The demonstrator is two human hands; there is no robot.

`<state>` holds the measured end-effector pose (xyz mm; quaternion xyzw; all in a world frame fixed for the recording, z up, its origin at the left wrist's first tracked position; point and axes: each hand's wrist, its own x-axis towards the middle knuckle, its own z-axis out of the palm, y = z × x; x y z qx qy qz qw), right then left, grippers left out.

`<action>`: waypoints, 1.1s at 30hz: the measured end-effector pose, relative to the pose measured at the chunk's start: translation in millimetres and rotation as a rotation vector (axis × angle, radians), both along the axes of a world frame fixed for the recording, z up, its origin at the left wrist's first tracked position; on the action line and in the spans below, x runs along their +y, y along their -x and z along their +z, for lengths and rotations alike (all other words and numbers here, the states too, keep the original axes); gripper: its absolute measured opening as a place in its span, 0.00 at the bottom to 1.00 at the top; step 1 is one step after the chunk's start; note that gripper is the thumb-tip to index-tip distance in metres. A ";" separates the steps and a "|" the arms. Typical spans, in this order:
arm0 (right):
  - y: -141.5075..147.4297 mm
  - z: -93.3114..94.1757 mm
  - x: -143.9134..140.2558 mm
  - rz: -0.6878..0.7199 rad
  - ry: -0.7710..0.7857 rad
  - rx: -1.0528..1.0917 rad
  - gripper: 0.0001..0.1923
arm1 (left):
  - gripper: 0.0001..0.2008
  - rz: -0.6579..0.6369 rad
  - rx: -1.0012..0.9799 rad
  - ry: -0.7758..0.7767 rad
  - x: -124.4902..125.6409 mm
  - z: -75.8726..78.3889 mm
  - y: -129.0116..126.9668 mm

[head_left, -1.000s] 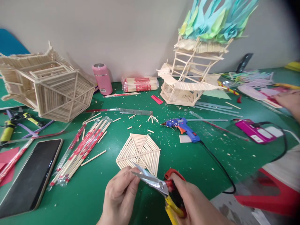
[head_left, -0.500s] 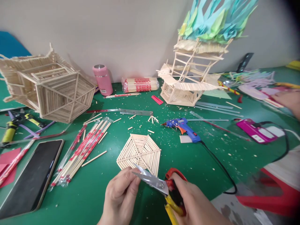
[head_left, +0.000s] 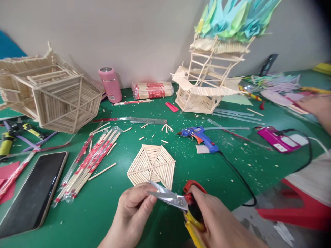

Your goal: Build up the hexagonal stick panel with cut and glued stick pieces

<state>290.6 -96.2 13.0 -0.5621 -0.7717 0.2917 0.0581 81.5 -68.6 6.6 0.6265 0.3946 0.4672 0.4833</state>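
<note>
Scissors [head_left: 172, 199] with silver blades and red and yellow handles are gripped in my right hand [head_left: 214, 217]. Their blades stand slightly apart, with the tips at the fingertips of my left hand [head_left: 136, 208]. That hand is closed in a pinch; whatever is between thumb and fingers is too small or hidden to make out. Just beyond both hands, a hexagonal panel of wooden sticks [head_left: 152, 165] lies flat on the green table [head_left: 85, 220]. The blades and my left hand cover part of its near edge.
A blue glue gun [head_left: 200, 137] lies right of the panel, its cable running toward me. Wrapped stick bundles [head_left: 90, 162] and a phone [head_left: 33, 189] lie left. Stick structures [head_left: 69, 103] and a pink bottle [head_left: 110, 84] stand behind. Another person's hand [head_left: 315, 106] is at far right.
The view has shifted slightly, so the table's things appear a little up and left. My hands hold nearly the same pose, and the scissor blades look slightly closer together.
</note>
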 end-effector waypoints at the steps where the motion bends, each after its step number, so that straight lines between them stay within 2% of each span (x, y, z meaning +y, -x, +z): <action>1: 0.3 -0.1 -0.3 -0.003 0.007 0.001 0.12 | 0.10 0.001 0.013 -0.014 0.2 0.3 0.0; 6: 2.5 -2.6 -3.5 -0.042 0.036 0.066 0.10 | 0.09 0.027 0.056 -0.071 -0.2 1.6 -3.1; 11: 3.9 -1.0 0.3 -0.085 0.069 0.129 0.08 | 0.09 -0.028 0.098 -0.108 -2.9 0.3 -8.6; 13: 1.4 1.3 5.9 -0.131 0.054 0.151 0.07 | 0.07 0.037 0.062 -0.027 -3.7 -3.0 -8.2; 16: -6.2 3.3 17.1 -0.218 0.039 0.134 0.06 | 0.06 0.096 -0.005 0.180 -5.3 -9.9 -5.7; 20: -21.8 -1.2 32.3 -0.325 -0.035 -0.041 0.08 | 0.10 0.080 -0.163 0.408 -7.9 -16.5 -5.0; 24: -42.6 -13.1 42.4 -0.389 -0.208 -0.251 0.12 | 0.12 0.032 -0.272 0.501 -8.0 -18.4 -7.8; 27: -56.6 -20.2 45.9 -0.387 -0.300 -0.312 0.16 | 0.13 0.011 -0.277 0.513 -7.1 -19.2 -9.2; 29: -63.4 -21.2 46.6 -0.364 -0.350 -0.325 0.19 | 0.12 0.021 -0.193 0.494 -6.9 -18.6 -9.0; 31: -67.3 -18.4 46.1 -0.318 -0.413 -0.351 0.22 | 0.10 0.046 -0.033 0.406 -6.3 -16.1 -7.8; 33: -66.1 -12.1 43.9 -0.304 -0.504 -0.362 0.24 | 0.07 0.071 0.157 0.233 -4.9 -11.9 -6.0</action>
